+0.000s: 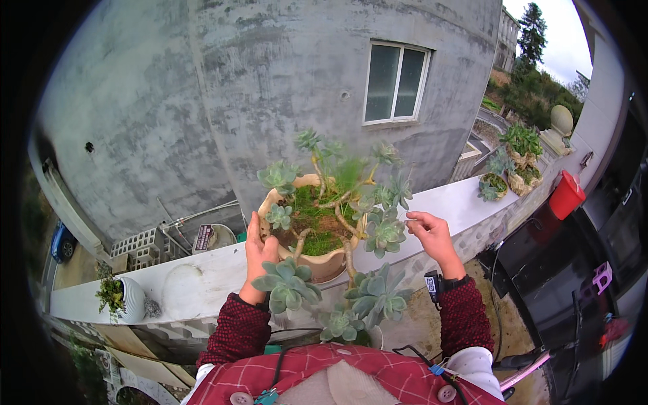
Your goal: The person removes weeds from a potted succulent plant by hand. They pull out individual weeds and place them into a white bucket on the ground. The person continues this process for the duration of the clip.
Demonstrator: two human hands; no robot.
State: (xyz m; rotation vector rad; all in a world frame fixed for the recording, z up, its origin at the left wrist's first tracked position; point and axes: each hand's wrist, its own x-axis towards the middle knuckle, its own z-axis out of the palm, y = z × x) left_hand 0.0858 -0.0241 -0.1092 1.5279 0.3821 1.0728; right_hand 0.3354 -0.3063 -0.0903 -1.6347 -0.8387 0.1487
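A wide pale pot [324, 267] stands on the white ledge before me, planted with a branching succulent whose rosettes [385, 230] spread past its rim. Moss [324, 243] and brown soil fill it, and fine green grass-like leaves [349, 174] rise at the back. My left hand [260, 248] rests against the pot's left side with its palm towards it, above a large rosette [287, 286]. My right hand [430, 235] is raised just right of the rosettes, its thumb and forefinger close together; whether something thin is between them I cannot tell.
A white ribbed pot [132, 299] with a trailing plant stands at the ledge's left end. Small succulent pots [493, 186] sit at the right, near a red bucket [567, 195]. Behind the ledge rises a grey wall [283, 76]. Low rosettes hang close to my chest.
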